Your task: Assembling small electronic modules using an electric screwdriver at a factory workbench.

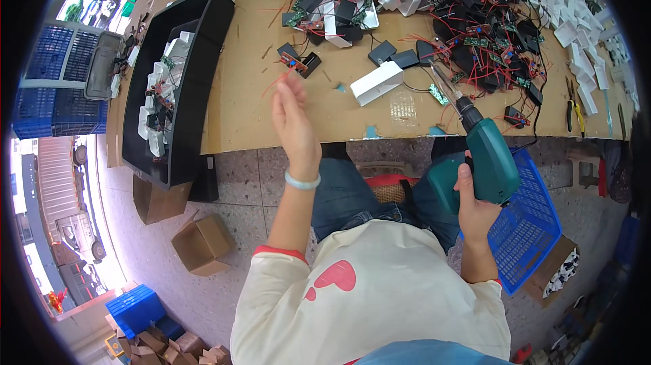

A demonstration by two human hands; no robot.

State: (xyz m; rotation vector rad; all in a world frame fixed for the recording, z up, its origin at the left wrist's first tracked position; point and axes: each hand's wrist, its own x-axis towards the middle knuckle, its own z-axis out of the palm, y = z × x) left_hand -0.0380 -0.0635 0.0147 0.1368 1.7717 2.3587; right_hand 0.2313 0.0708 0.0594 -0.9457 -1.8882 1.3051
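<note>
My right hand point(471, 206) is wrapped round the handle of a green power drill point(491, 158). Its long bit points up and left, over the table, close to black pieces and a small green circuit board point(438, 94). My left hand point(296, 121), with a pale bangle at the wrist, hovers at the table's front edge, fingers stretched out and nothing visible in them. Just beyond its fingertips lies a small red-wired circuit board point(293, 62) beside black parts. Between my hands, a white rectangular housing point(377, 84) rests on the cardboard-covered table point(251, 117), next to black blocks point(394, 56).
A deep black bin point(215, 36) holding white housings stands at the left. Heaped black parts, boards and red wires point(475, 33) cover the far side, white housings point(576, 46) the far right. Pliers point(577, 117) lie at right. Below are a blue crate point(522, 229) and cardboard boxes point(203, 243).
</note>
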